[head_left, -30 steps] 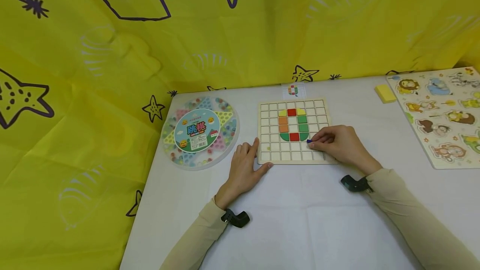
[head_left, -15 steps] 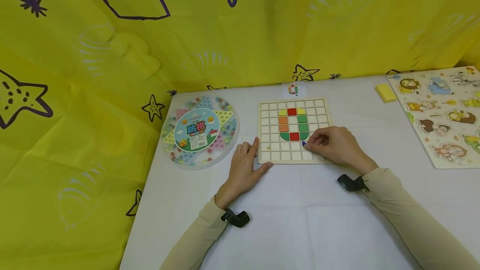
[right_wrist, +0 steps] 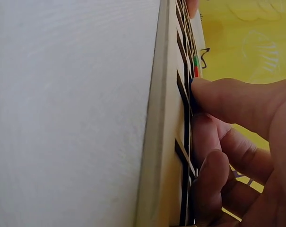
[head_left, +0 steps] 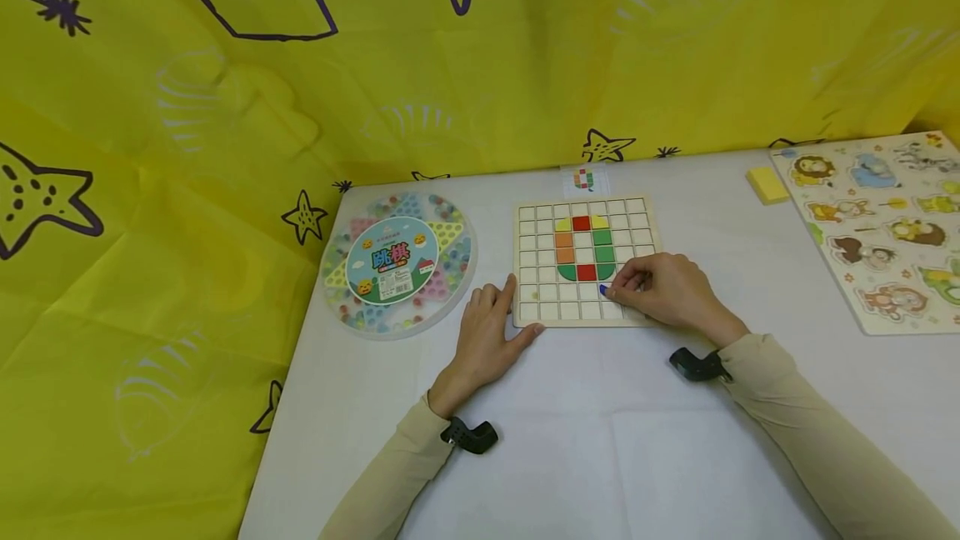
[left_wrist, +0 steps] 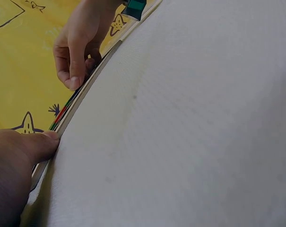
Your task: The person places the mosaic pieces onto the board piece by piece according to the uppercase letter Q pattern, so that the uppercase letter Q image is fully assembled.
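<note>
A wooden grid board (head_left: pixel 542 263) lies on the white table, its cells holding red, orange, yellow and green tiles that form a ring. Over the cell just below the ring's lower right green corner, my right hand (head_left: pixel 669 293) pinches a small dark blue tile (head_left: pixel 604 291) between thumb and fingers. Part of that tile is hidden by the fingertips. My left hand (head_left: pixel 484 338) rests at the board's lower left corner, index finger along the left side and thumb (left_wrist: pixel 49 135) at the front edge. Its fingers are spread and fairly straight.
Behind the board lies a small pattern card (head_left: pixel 584 181). A round Chinese checkers box (head_left: pixel 463 300) stands to the left. At the right are a yellow block (head_left: pixel 768 186) and an animal puzzle board (head_left: pixel 840 261). A yellow curtain (head_left: pixel 480 90) borders the table.
My right hand has moved slightly left with the blue tile, from right of the ring's lower corner to the cell beneath it. The left hand stays at the board's corner.
</note>
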A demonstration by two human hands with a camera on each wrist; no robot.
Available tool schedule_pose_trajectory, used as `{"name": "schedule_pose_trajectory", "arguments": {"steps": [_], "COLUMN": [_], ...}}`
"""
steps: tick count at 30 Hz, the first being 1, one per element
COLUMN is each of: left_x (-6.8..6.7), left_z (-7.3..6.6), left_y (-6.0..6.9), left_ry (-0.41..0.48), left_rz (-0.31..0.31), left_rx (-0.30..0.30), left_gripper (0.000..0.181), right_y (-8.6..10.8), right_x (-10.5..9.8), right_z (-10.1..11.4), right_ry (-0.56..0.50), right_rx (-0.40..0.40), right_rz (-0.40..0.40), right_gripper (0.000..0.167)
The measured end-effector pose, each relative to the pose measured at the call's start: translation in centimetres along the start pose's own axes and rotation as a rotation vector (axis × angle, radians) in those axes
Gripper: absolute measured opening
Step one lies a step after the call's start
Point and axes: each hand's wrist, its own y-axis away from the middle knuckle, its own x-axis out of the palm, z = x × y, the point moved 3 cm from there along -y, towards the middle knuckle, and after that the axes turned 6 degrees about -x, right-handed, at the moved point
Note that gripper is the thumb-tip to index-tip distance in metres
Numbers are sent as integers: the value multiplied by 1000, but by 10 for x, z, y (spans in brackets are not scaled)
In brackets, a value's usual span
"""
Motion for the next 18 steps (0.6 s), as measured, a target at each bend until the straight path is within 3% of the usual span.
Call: {"name": "schedule_pose_trajectory", "arguments": {"steps": [18], "left_x": [1], "left_z": [3], "left_y": [4], "left_ry": [-3], "left_rz": [-6], "left_rx": [-4], "left_gripper": [85], "right_y": [3], "right_x": [7], "right_z": [0], "right_ry": [19], "right_rx": [-13], "right_rz": [-1], "right_gripper": [17]}}
